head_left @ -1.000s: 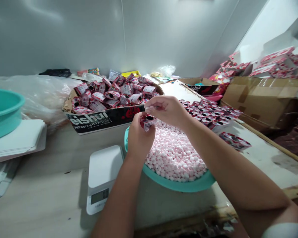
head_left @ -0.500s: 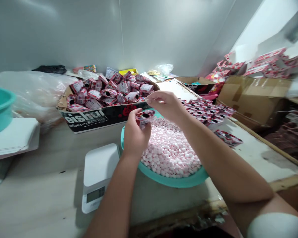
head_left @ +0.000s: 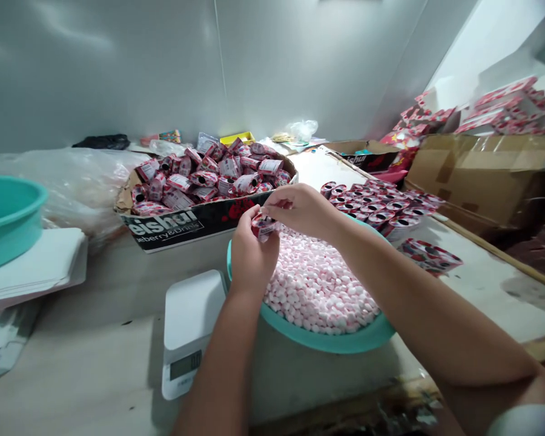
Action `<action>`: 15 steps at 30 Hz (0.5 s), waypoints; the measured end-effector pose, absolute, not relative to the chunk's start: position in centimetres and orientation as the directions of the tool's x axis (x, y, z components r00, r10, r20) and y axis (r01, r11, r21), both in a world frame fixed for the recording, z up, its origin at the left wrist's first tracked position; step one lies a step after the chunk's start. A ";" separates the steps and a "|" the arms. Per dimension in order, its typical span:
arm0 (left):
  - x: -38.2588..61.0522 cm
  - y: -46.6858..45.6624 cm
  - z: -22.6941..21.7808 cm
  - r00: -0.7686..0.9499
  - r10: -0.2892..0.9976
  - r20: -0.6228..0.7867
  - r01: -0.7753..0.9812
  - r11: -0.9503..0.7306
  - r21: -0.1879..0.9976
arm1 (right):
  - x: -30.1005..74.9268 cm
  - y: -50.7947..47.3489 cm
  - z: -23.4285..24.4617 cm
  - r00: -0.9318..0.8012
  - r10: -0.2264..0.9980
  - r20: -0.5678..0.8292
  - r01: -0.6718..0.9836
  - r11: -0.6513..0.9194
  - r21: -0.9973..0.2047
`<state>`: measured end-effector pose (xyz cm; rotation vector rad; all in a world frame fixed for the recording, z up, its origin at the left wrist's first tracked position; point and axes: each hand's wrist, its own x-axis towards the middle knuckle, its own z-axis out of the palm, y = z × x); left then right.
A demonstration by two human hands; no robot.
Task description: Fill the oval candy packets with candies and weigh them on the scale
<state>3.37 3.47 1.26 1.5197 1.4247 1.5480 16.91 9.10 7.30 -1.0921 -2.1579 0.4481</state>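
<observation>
My left hand (head_left: pixel 253 263) holds a small red and pink printed packet (head_left: pixel 261 229) upright, its opening facing up. Fingers pinched together, my right hand (head_left: pixel 305 209) is at the packet's mouth; whatever lies between the fingertips is hidden. Both hands are over the far left side of a turquoise basin (head_left: pixel 331 343). Small pale pink and white candies (head_left: pixel 322 287) fill much of the basin. Behind the right forearm, several open-topped packets (head_left: pixel 376 206) stand close together, and another printed packet (head_left: pixel 429 255) lies nearer the table's right side.
A white digital scale (head_left: pixel 194 309) stands left of the basin. Behind it sits a black printed carton (head_left: pixel 172 237) heaped with packets. At the left are a second turquoise basin (head_left: pixel 11 224) and white sheets (head_left: pixel 31 266). A brown cardboard box (head_left: pixel 481 175) stands at the right.
My right hand has come down to the mouth of the packet, its fingertips now touching or just inside it. The view has shifted slightly, so everything sits a bit lower and to the right.
</observation>
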 end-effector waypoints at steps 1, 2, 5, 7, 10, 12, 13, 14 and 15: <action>3.4 3.4 1.3 -0.216 0.903 0.371 0.285 -0.305 0.909 | 16.8 9.2 7.2 -0.431 0.798 0.420 0.540 0.602 -0.589; 3.4 3.4 1.4 -0.214 0.899 0.382 0.287 -0.316 0.904 | 16.8 9.3 7.2 -0.438 0.784 0.440 0.504 0.619 -0.602; 3.5 3.4 1.5 -0.209 0.895 0.395 0.293 -0.328 0.898 | 17.0 10.0 6.9 -0.458 0.719 0.522 0.419 0.693 -0.587; 3.6 3.4 1.6 -0.219 0.896 0.386 0.296 -0.316 0.901 | 17.5 10.8 6.7 -0.425 0.717 0.553 0.430 0.697 -0.574; 3.7 3.4 1.5 -0.265 0.891 0.369 0.308 -0.284 0.908 | 18.9 11.9 6.2 -0.420 0.788 0.450 0.578 0.614 -0.538; 3.7 3.5 1.5 -0.294 0.886 0.359 0.317 -0.263 0.911 | 20.0 12.3 5.7 -0.545 0.803 0.240 0.655 0.587 -0.476; 3.7 3.5 1.4 -0.302 0.882 0.361 0.317 -0.264 0.911 | 20.3 12.4 5.3 -0.610 0.783 0.117 0.670 0.589 -0.452; 3.7 3.5 1.3 -0.309 0.876 0.370 0.312 -0.274 0.910 | 20.5 12.5 5.0 -0.659 0.752 0.005 0.675 0.594 -0.438; 3.6 3.6 1.2 -0.314 0.870 0.381 0.306 -0.287 0.908 | 20.6 12.4 4.7 -0.679 0.732 -0.051 0.676 0.597 -0.432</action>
